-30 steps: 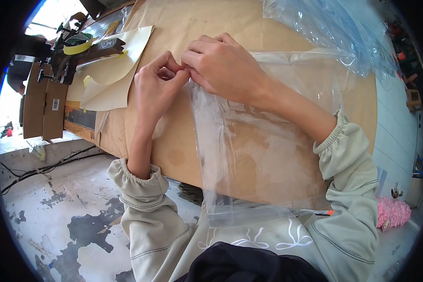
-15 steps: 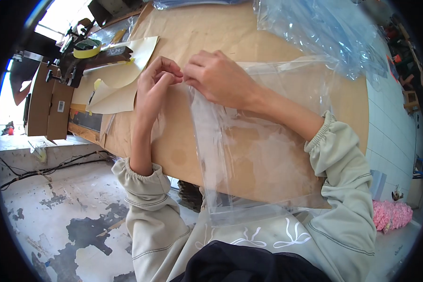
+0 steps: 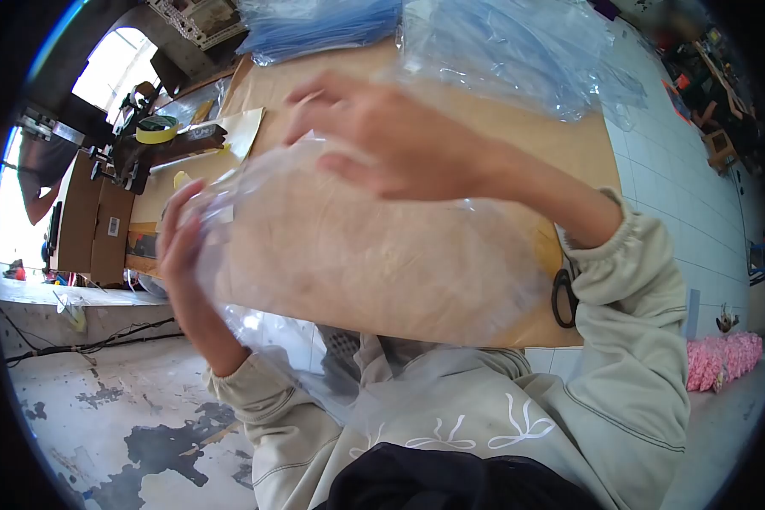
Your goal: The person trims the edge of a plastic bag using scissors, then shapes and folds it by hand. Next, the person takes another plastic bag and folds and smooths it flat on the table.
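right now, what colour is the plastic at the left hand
The plastic is clear and colourless, best in head view.

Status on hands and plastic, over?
Left hand at left edge of clear plastic. Right hand open above it. Scissors handle by right sleeve, not blocking.

Right of the tabletop [image 3: 561, 149] I can see a fluffy pink bundle [image 3: 727, 360] and, farther up, a wooden stool [image 3: 721, 150]; toward the tabletop's left, a cardboard box [image 3: 106, 248], a yellow tape roll [image 3: 156, 136] and black cables [image 3: 68, 348].
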{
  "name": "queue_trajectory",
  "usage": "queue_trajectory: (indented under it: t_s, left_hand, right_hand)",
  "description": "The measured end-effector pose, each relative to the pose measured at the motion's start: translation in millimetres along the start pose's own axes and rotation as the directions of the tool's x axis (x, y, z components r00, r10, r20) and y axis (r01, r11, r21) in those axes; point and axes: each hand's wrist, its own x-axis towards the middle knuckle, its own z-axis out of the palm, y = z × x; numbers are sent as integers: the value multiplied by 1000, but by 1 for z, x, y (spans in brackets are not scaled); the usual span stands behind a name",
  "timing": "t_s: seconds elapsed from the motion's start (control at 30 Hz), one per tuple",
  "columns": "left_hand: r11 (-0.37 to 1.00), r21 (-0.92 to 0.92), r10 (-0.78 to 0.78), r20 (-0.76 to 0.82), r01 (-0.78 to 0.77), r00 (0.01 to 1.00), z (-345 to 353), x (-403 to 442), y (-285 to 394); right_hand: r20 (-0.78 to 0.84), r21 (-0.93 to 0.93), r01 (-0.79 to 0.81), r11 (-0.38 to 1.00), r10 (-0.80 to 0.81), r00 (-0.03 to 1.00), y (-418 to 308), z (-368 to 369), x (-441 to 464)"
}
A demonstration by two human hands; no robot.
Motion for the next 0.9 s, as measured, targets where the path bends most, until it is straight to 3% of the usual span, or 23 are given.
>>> queue_trajectory:
  t_s: [0.1,0.17,0.23,0.3,0.37,0.4,0.43,0.47,0.5,0.53,0.63,0.67,0.77,0.87,0.9]
  left_hand:
    - [944,-118,261,-305,-308,916,-45,-18,-16]
    - [920,-192,185,-558,-343,809,-47,-45,-10]
    - [901,-210,138,-689,-378,711,-24,-71,-3]
    - [859,-169,196,-764,-483,615,20,-93,-7]
    - [796,-281,236,-672,-537,702,72,-130,-32]
    - [795,-388,222,-530,-467,818,98,-150,-40]
    - [821,-495,193,-227,-284,955,121,-170,-39]
    - [874,-486,143,200,-29,969,141,-186,-34]
    - [930,-343,103,590,133,801,152,-188,-22]
    - [993,-66,19,903,93,429,153,-179,-13]
    - [893,-183,233,970,-410,75,148,-179,-11]
    - [820,-140,303,929,-556,213,148,-174,0]
    - [689,181,391,722,-702,570,175,-159,24]
    - [485,592,229,625,-644,747,206,-156,33]
    - [445,624,211,624,-643,752,209,-156,28]
  right_hand:
    - [-54,-143,-97,985,91,994,2,-54,-20]
    - [-49,-229,-204,952,198,979,-2,-88,-39]
    - [-72,-247,-314,917,306,949,-6,-111,-60]
    - [-107,-194,-427,883,413,904,-17,-124,-83]
    - [-75,-205,-493,846,488,870,-29,-132,-104]
    - [-57,-211,-526,824,527,848,-35,-135,-114]
    - [-41,-257,-532,807,541,840,-39,-136,-123]
    - [-19,-299,-536,789,556,831,-43,-135,-132]
    - [4,-338,-537,773,572,821,-48,-133,-140]
    - [17,-360,-577,733,624,782,-54,-133,-146]
    - [19,-410,-709,574,783,622,-82,-129,-165]
    - [-2,-419,-760,497,836,548,-93,-127,-173]
    - [-88,-425,-857,293,928,361,-123,-111,-198]
    - [-135,-413,-866,283,921,365,-146,-86,-204]
    - [-165,-431,-863,264,917,363,-149,-80,-204]
